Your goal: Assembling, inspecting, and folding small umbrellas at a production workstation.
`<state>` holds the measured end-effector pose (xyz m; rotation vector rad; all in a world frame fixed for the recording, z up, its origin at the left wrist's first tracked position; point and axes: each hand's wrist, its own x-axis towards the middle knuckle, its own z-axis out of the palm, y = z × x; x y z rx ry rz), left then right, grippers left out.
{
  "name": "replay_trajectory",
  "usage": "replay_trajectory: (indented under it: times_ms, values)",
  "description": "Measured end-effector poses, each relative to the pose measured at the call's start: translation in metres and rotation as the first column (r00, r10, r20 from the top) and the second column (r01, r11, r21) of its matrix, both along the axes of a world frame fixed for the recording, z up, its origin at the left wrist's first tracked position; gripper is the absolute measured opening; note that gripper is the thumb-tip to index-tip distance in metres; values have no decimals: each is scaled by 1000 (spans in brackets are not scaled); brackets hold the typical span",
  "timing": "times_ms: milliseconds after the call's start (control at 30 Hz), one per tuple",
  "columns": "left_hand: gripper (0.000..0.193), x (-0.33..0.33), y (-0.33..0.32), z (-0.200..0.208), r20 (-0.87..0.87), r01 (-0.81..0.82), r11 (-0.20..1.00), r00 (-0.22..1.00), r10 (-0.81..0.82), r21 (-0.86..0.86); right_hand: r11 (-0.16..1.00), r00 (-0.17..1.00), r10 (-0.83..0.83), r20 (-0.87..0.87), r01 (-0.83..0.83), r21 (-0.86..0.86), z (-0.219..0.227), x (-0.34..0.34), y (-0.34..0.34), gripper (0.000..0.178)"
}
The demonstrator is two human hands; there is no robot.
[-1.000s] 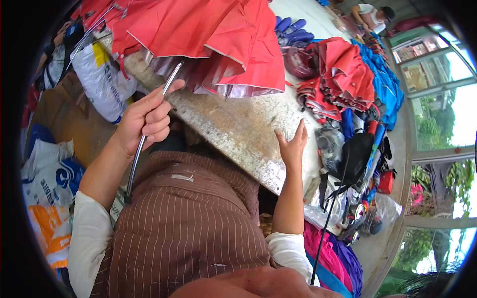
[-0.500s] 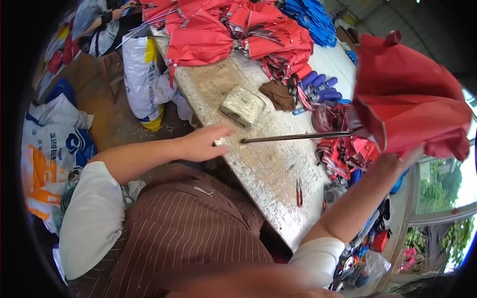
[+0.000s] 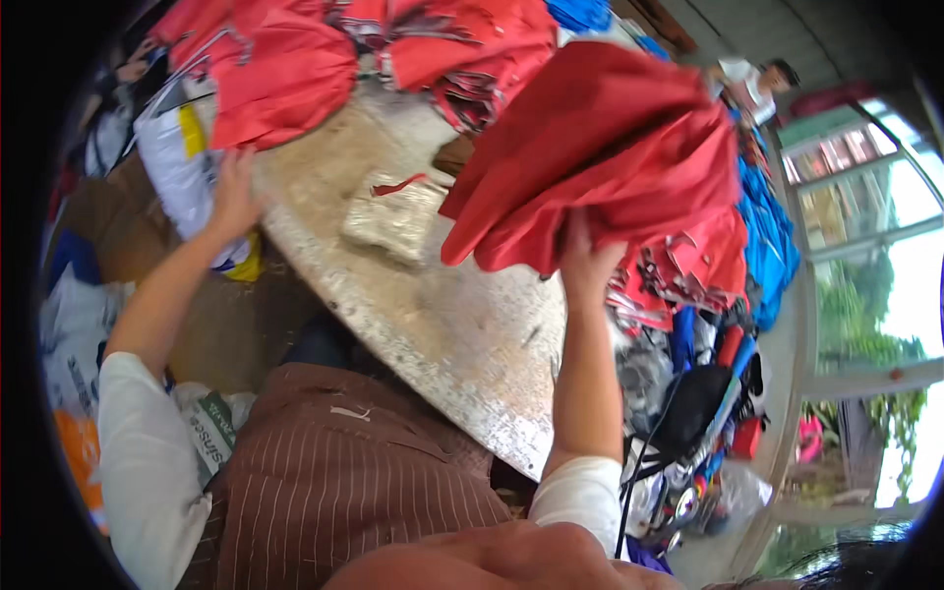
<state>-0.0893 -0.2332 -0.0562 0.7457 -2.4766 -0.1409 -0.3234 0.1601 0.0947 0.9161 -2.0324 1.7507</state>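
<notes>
A red umbrella [image 3: 600,147], its canopy loose and folded in wide pleats, is raised over the table. My right hand [image 3: 590,261] grips it at the lower edge of the cloth, and the fingers are partly hidden by the fabric. My left hand [image 3: 236,197] reaches out over the table's left edge with its fingers extended. It is beside the lower end of a red umbrella canopy [image 3: 285,88] lying at the far left; whether it touches the cloth I cannot tell. More red canopies [image 3: 472,44] are piled along the far side.
On the worn table [image 3: 433,339] sits a tape-wrapped block [image 3: 388,226] with a red strip on top. Blue cloth [image 3: 772,241] and mixed clutter [image 3: 688,413] crowd the right side. White sacks [image 3: 177,162] stand at the left. Another person [image 3: 752,88] is at the back right.
My right hand has brought the red umbrella leftward over the table, and its shaft is now out of sight. My left hand has moved away to the far left, towards the piled canopies.
</notes>
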Motion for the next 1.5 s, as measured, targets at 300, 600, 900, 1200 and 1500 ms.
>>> replay_trajectory:
  times_ms: [300,600,900,1200,1500]
  values:
    - [82,-120,-125,5,331,-81,956,927,176,-281,242,582,-540,-608,799,550,58,-255,161,62]
    - [49,-151,-222,-50,167,69,981,985,-39,-180,842,805,-526,275,448,300,-125,-302,225,56]
    - [39,-114,-96,24,196,146,986,968,-159,83,530,730,-439,-524,681,505,-89,-105,125,57]
    - [40,-103,74,285,-362,570,724,817,-449,388,570,834,442,330,-546,615,-3,78,39,38]
    - [29,-89,181,353,-895,746,632,407,-184,209,762,494,606,624,-586,-276,3,202,-9,43]
